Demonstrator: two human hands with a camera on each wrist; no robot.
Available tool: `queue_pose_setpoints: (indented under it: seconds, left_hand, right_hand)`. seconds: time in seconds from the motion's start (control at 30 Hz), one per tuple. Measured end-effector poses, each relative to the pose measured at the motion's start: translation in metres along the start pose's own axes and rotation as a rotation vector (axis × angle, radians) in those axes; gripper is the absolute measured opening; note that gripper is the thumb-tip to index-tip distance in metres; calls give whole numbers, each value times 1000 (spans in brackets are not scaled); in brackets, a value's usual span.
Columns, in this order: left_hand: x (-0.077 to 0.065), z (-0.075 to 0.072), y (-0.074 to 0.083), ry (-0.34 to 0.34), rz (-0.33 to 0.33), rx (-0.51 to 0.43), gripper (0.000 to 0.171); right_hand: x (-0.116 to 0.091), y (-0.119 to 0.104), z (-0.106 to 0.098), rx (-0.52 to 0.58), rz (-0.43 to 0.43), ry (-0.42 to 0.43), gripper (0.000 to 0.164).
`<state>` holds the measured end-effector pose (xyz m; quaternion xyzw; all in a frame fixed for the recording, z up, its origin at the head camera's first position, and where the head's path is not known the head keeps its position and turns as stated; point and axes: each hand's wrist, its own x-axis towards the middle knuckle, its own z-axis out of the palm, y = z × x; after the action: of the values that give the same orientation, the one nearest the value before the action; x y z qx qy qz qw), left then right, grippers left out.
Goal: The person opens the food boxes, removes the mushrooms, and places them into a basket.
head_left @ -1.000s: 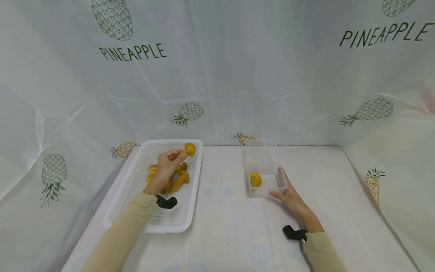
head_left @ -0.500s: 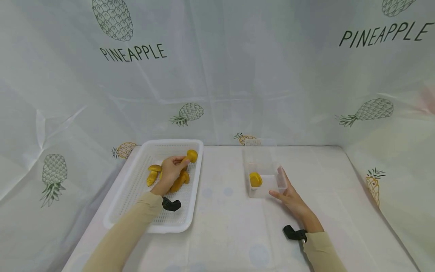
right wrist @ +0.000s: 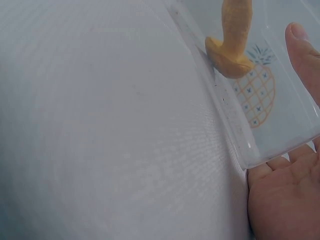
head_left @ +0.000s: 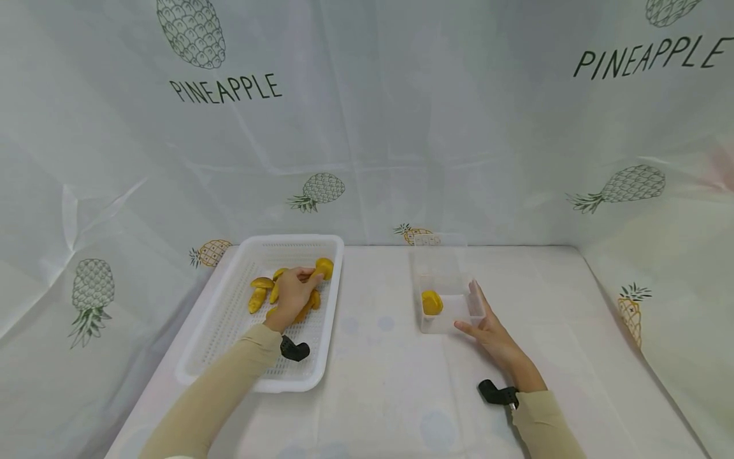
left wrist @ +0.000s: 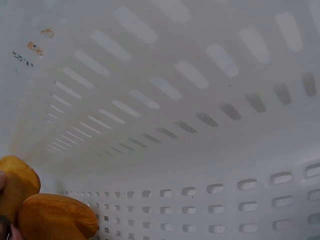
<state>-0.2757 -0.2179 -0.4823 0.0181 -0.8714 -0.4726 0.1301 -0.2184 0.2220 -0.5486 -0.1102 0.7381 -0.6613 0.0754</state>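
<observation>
Over the white basket (head_left: pixel 229 312), my left hand (head_left: pixel 292 294) pinches a yellow-brown mushroom (head_left: pixel 324 268) by its stem, cap pointing away to the right. That mushroom (left wrist: pixel 20 182) shows at the left edge of the left wrist view, beside another mushroom (left wrist: pixel 57 217). More mushrooms (head_left: pixel 258 296) lie on the basket floor around the hand, some hidden beneath it. My right hand (head_left: pixel 487 328) rests against the right side and near corner of a clear plastic box (head_left: pixel 449 324), fingers extended along it. One mushroom (right wrist: pixel 234 35) is inside the box, at its left side.
The box's clear lid (head_left: pixel 440 255) stands raised at the back. A white cloth (head_left: pixel 378 382) covers the table between basket and box. Behind the table hangs a pineapple-print curtain (head_left: pixel 390 127).
My left hand has moved lower, slightly right and nearer, with the pinched mushroom, uncovering mushrooms at the left of the pile. The right hand and box have stayed put.
</observation>
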Motion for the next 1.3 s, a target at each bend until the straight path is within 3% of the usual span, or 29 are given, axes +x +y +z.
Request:
queue_pose_setpoints:
  seconds: [0.43, 0.73, 1.03, 1.3]
  left_hand:
    - [0, 0, 4, -16, 2, 55, 30]
    - [4, -9, 8, 32, 24, -53, 31]
    - [7, -18, 36, 10, 40, -137, 35]
    - [10, -16, 73, -104, 37, -147, 41]
  right_hand:
    - [-1, 1, 1, -15, 3, -9, 106]
    - [0, 1, 0, -7, -10, -10, 106]
    - [-1, 0, 0, 2, -6, -14, 106]
    - [-1, -1, 0, -7, 6, -7, 106]
